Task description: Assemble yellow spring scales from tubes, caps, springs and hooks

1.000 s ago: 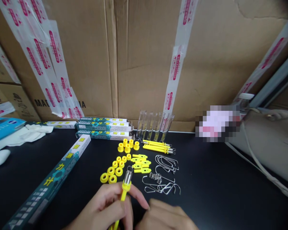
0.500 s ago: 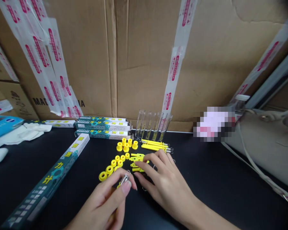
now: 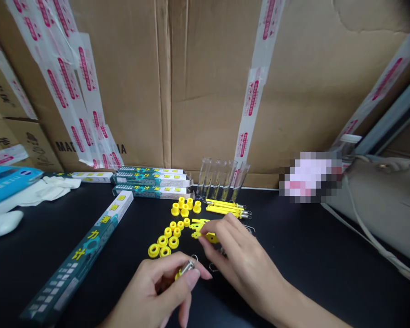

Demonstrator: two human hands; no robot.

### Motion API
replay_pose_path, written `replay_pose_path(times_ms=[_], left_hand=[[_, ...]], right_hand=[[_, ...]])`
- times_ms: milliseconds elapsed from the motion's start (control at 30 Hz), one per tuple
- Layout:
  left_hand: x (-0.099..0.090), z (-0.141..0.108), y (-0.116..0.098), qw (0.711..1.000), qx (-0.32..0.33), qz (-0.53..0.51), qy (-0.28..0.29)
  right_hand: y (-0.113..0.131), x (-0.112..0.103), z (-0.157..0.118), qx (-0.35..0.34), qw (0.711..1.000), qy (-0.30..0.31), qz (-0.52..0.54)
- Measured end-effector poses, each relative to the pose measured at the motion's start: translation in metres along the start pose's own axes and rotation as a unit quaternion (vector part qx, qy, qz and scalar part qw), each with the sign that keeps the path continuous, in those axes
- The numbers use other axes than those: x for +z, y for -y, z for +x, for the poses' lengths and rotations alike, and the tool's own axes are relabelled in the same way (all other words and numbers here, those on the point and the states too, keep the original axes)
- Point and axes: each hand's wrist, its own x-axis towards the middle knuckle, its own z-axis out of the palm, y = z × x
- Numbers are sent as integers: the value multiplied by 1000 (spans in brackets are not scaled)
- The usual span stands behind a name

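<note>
My left hand (image 3: 157, 287) is low at the centre, its fingers shut on a yellow plastic tube with a metal spring end (image 3: 187, 268), part of a spring scale. My right hand (image 3: 241, 264) reaches over the black bench top (image 3: 294, 273) and pinches a flat yellow plastic piece (image 3: 209, 237). Other flat yellow pieces (image 3: 198, 224) lie just beyond its fingers. To the left sit yellow plastic rings (image 3: 162, 241). Further back lie finished yellow spring scales (image 3: 225, 210). Bent wire hooks (image 3: 250, 229) are mostly hidden by my right hand.
Glass tubes (image 3: 219, 180) stand at the back edge, beside stacked printed boxes (image 3: 152, 181). A long teal box (image 3: 89, 250) lies at the left. Taped cardboard cartons (image 3: 205, 91) form the back wall. A beige bag (image 3: 379, 205) sits at the right.
My right hand has shifted slightly right and now pinches a flat yellow piece. Over the last second it came in over the parts. My left hand has tilted the tube over.
</note>
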Motion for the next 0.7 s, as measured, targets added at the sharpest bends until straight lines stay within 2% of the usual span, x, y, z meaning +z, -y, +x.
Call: replay_pose_path(times_ms=[67, 167, 267, 333, 500, 633, 700], left_hand=[[0, -2, -3, 1000, -6, -11, -2], [2, -6, -11, 999, -25, -35, -25], [6, -9, -17, 997, -32, -48, -52], [8, -10, -19, 997, -21, -33, -72], [6, -14, -15, 984, 68, 91, -140], [3, -16, -10, 958, 157, 183, -158], [3, -17, -9, 948, 181, 198, -168]], right_hand=[[1, -5, -1, 101, 987, 4, 127], [6, -12, -3, 236, 921, 25, 308], [13, -17, -3, 306, 845, 24, 437], [18, -19, -4, 332, 815, 34, 474], [27, -25, -4, 362, 786, 60, 498], [32, -27, -6, 371, 768, 77, 516], [35, -28, -7, 379, 758, 62, 527]])
